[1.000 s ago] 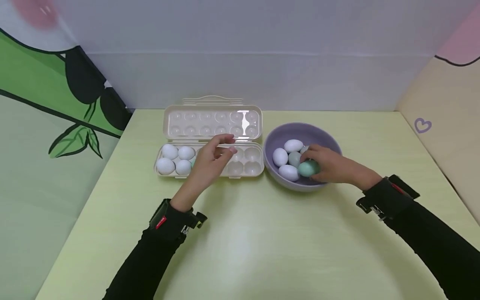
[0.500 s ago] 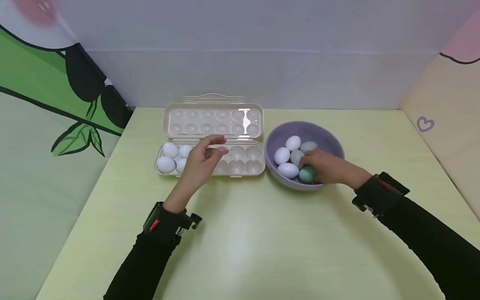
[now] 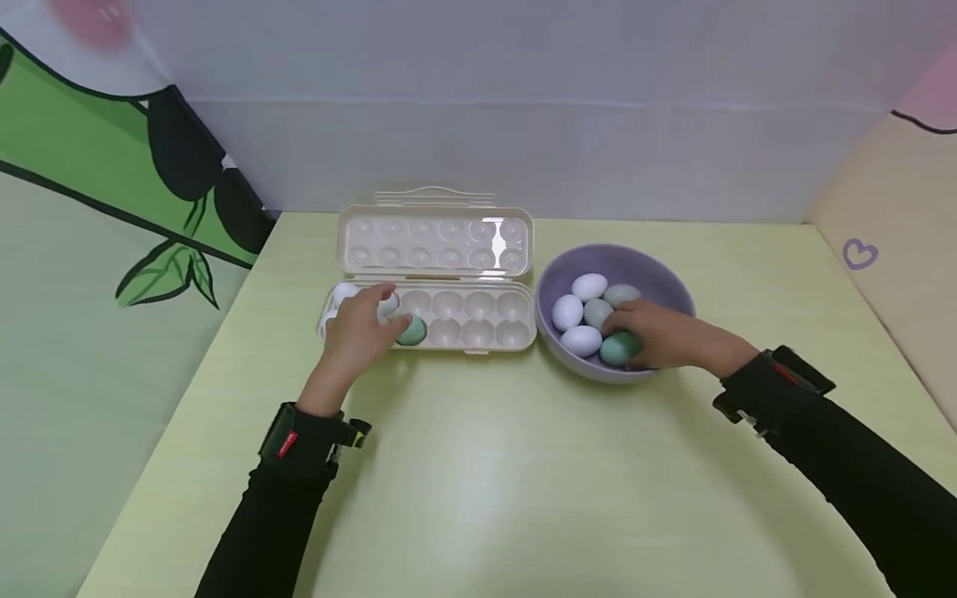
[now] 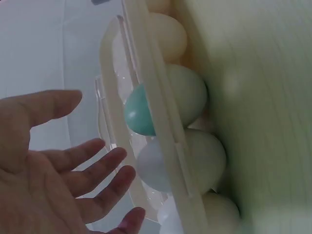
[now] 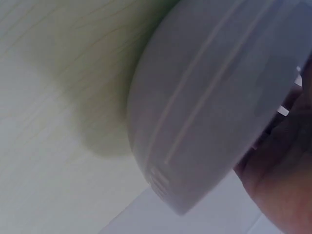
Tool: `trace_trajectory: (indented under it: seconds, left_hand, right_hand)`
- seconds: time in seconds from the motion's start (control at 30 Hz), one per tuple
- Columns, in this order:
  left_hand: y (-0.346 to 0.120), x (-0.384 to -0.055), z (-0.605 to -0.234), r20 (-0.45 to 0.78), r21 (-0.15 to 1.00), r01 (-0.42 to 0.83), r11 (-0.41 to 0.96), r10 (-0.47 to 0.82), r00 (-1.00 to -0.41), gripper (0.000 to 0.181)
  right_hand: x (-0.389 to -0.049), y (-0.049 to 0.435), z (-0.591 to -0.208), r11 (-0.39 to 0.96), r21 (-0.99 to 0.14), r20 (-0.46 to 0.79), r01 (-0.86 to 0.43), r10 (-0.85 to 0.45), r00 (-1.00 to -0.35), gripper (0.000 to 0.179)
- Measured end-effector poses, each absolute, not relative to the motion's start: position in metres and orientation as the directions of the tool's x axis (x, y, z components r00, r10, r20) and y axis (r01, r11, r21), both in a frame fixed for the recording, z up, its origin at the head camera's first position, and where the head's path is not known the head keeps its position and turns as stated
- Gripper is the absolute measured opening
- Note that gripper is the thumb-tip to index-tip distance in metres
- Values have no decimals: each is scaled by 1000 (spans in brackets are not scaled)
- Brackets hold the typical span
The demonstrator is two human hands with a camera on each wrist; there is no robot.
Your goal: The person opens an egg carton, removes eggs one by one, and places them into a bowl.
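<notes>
My left hand [image 3: 355, 332] hovers over the left part of an egg carton [image 3: 478, 340], fingers spread and holding nothing. In the left wrist view, the fingers [image 4: 105, 192] are beside a green egg [image 4: 139, 112] seated in the carton wall's row. White eggs [image 3: 345, 293] in the carton's left cups are partly hidden by this hand. My right hand [image 3: 661, 332] reaches into a purple bowl [image 3: 658, 278], thumb and fingers around a green egg [image 3: 619, 349]. White eggs [image 3: 581, 340] and greyish eggs [image 3: 597, 312] lie beside it. The right wrist view mostly shows the bowl's outside [image 5: 209, 107].
The carton's lid [image 3: 434, 241] is raised and leans back behind the cups. Bowl and carton stand close together on a pale wooden table [image 3: 478, 473]. A fabric wall [image 3: 493, 158] rises behind the table's far edge.
My left hand has moved left and down over the carton, uncovering a green egg there. My right hand stays in the bowl, where some eggs shifted and the green egg sits lower.
</notes>
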State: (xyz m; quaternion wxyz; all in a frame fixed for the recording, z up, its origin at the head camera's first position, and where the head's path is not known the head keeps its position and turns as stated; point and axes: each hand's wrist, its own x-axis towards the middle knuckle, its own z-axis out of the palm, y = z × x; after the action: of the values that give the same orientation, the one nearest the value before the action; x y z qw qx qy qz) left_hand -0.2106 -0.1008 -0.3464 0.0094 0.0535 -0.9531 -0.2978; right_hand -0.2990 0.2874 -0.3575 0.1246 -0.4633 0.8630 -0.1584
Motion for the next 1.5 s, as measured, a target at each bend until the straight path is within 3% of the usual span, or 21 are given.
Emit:
trace_trajectory:
  seconds: [0.13,0.3,0.53,0.67,0.83,0.93,1.2,1.37,1.5]
  left_hand:
    - [-107,-217,-360,-115,415,-94,905,-51,-992,56]
    - [-104,-220,-370,-112,328,-56,943,-20,-993,53]
    - [-100,-220,-373,-25,306,-31,952,-25,-999,39]
    - [-101,-216,-365,51,327,-9,945,-27,-998,40]
    - [-97,-213,-347,202,404,49,913,-37,-979,41]
    - [-87,-212,-334,254,507,113,854,-23,-967,41]
    - [-37,-206,-315,247,802,217,557,22,-969,40]
    - [-1,-201,-318,249,883,251,396,57,-967,35]
    - [18,-200,-322,268,911,273,309,62,-962,32]
  right_hand:
    - [-296,293,-350,547,-416,-94,-726,-820,-564,39]
    - [-294,296,-338,579,-427,-83,-695,-790,-607,30]
    - [-293,295,-333,553,-432,-35,-712,-799,-600,26]
    - [-294,294,-332,530,-437,-5,-727,-809,-587,25]
    - [-294,291,-328,515,-435,43,-738,-807,-588,24]
    - [-294,288,-324,492,-427,93,-759,-811,-578,26]
    - [-281,257,-305,393,-487,213,-780,-813,-542,42]
    - [-266,228,-300,289,-535,300,-794,-814,-498,58]
    - [-257,212,-301,209,-487,425,-848,-791,-439,53]
